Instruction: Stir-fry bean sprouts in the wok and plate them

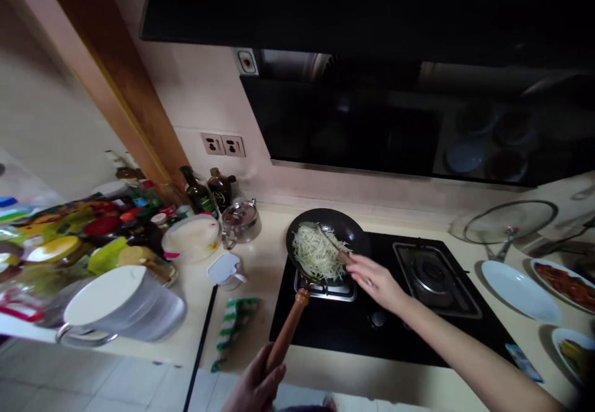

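Note:
My left hand (260, 380) is wrapped round the wooden handle of a dark wok (357, 231). The wok is tipped toward me above the left burner (344, 293) of a black gas hob. Pale, finely shredded vegetable (316, 257) fills its near left part. In my right hand (376, 280) is the wooden handle of a spatula (344, 256), gripped from the right side. The spatula's thin metal shaft reaches into the shreds, which hide most of its blade.
A white plate (520, 291), a dish of reddish food (564, 283) and a glass lid (511, 221) stand right of the hob. At left are a green-striped cloth (235, 328), a steel pot (242, 221), a white pot (125, 303) and crowded jars. A dark hood (344, 3) hangs overhead.

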`<state>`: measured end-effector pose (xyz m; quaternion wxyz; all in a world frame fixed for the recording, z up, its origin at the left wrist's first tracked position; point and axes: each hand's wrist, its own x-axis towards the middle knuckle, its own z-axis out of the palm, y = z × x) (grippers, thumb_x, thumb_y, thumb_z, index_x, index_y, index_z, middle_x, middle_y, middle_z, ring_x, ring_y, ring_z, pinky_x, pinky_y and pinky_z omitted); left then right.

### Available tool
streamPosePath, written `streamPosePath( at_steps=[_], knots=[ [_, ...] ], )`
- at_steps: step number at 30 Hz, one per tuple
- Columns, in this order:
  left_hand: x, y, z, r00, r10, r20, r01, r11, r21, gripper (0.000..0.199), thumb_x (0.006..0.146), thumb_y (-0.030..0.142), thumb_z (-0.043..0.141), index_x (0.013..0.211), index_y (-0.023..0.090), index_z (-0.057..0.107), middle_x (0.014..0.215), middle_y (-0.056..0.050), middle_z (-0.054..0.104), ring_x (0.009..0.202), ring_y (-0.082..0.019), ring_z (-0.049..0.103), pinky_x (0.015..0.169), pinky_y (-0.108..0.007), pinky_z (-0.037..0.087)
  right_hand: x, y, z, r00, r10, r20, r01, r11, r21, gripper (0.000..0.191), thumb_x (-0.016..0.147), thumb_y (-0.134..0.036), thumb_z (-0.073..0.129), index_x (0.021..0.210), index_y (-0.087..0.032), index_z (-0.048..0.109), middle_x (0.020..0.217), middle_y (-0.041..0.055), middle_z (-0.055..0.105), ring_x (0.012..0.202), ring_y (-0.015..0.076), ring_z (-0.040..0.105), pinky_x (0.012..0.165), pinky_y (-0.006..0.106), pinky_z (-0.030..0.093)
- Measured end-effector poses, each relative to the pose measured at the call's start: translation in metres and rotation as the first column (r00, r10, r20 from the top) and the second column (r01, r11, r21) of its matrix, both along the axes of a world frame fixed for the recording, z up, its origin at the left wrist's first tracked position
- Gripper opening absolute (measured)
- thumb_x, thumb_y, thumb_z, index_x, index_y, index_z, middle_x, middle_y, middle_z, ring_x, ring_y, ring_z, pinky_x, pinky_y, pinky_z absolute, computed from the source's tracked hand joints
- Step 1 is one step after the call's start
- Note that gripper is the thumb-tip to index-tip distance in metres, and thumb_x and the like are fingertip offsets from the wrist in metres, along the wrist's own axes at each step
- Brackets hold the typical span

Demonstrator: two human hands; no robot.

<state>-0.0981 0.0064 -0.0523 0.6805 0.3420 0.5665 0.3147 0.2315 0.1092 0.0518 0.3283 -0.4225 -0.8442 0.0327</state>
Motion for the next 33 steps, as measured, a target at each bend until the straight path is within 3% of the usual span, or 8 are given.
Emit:
streamPosePath(
  at_steps=[3,8,10,14,19,24,28,33],
  knots=[
    [0.003,-0.002,0.006,0.999,-0.004,-0.053,0.008,0.998,0.068,0.09,0.056,0.072,0.07,0.119,0.014,0.042,0.037,0.013,0.038,0.031,-0.004,0.025,0.037,-0.021,0.013,0.005,-0.043,0.012,0.961,0.174,0.213,-0.143,0.977,-0.156,0.029,0.093,-0.021,0.047,0.114,-0.022,0.066,0.129,0.0119,0.06,0.117,0.0223,0.058,0.095,0.036,0.052],
    [0.004,-0.002,0.011,0.998,-0.03,-0.052,0.032,0.999,0.042,0.086,0.057,0.069,0.07,0.119,0.016,0.043,0.043,0.012,0.043,0.033,-0.004,0.03,0.036,-0.019,0.014,0.013,-0.108,0.098,0.927,0.146,0.345,-0.05,0.961,-0.273,0.039,0.089,-0.021,0.052,0.123,-0.039,0.059,0.136,0.0037,0.055,0.115,0.0239,0.06,0.089,0.035,0.056],
    [0.002,-0.001,0.011,0.995,-0.077,-0.057,0.078,0.997,0.024,0.087,0.057,0.07,0.07,0.12,0.016,0.042,0.044,0.011,0.043,0.034,-0.005,0.032,0.035,-0.019,0.017,-0.005,-0.113,0.114,0.927,0.151,0.344,-0.048,0.956,-0.289,0.036,0.087,-0.019,0.053,0.116,-0.038,0.063,0.125,0.0051,0.062,0.101,0.0225,0.066,0.079,0.032,0.058],
    [0.0,-0.003,0.012,0.991,-0.115,-0.074,0.119,0.991,0.055,0.077,0.063,0.068,0.066,0.117,0.017,0.044,0.048,0.011,0.044,0.036,-0.005,0.034,0.037,-0.019,0.021,-0.045,-0.084,0.103,0.948,0.046,0.315,0.041,0.963,-0.265,0.026,0.087,-0.016,0.045,0.093,-0.025,0.069,0.088,0.005,0.067,0.061,0.0128,0.062,0.053,0.024,0.052],
    [-0.001,-0.005,0.011,0.992,-0.122,-0.04,0.126,0.988,0.092,0.065,0.067,0.063,0.067,0.112,0.019,0.048,0.051,0.01,0.045,0.037,-0.005,0.033,0.037,-0.02,0.02,-0.017,-0.03,0.115,0.968,-0.246,0.041,0.249,0.952,-0.176,0.016,0.083,-0.025,0.053,0.088,-0.022,0.068,0.09,0.0052,0.07,0.079,0.0181,0.066,0.074,0.03,0.053],
    [-0.003,-0.003,-0.001,0.988,-0.152,-0.018,0.153,0.982,0.113,0.065,0.066,0.063,0.067,0.11,0.019,0.05,0.051,0.008,0.048,0.035,-0.005,0.034,0.034,-0.02,0.019,-0.001,-0.001,0.112,0.78,-0.619,-0.09,0.576,0.767,-0.281,0.015,0.079,-0.026,0.054,0.071,-0.021,0.066,0.062,0.0016,0.069,0.059,0.0192,0.067,0.061,0.03,0.052],
    [-0.004,-0.002,-0.005,0.989,-0.151,-0.012,0.151,0.982,0.114,0.072,0.062,0.068,0.066,0.111,0.018,0.049,0.05,0.008,0.047,0.033,-0.004,0.033,0.033,-0.019,0.018,-0.015,-0.005,0.095,0.833,-0.501,-0.233,0.403,0.839,-0.365,0.019,0.082,-0.034,0.055,0.079,-0.02,0.068,0.073,0.0028,0.073,0.067,0.0192,0.07,0.066,0.03,0.055],
    [-0.002,-0.005,-0.001,0.998,-0.068,0.005,0.067,0.994,0.089,0.087,0.058,0.074,0.065,0.12,0.016,0.042,0.048,0.011,0.045,0.034,-0.003,0.03,0.036,-0.019,0.016,0.027,0.012,0.117,0.852,-0.461,-0.247,0.359,0.859,-0.365,0.016,0.075,-0.037,0.068,0.078,-0.021,0.071,0.079,0.0025,0.074,0.073,0.0183,0.068,0.071,0.028,0.054]
  ],
)
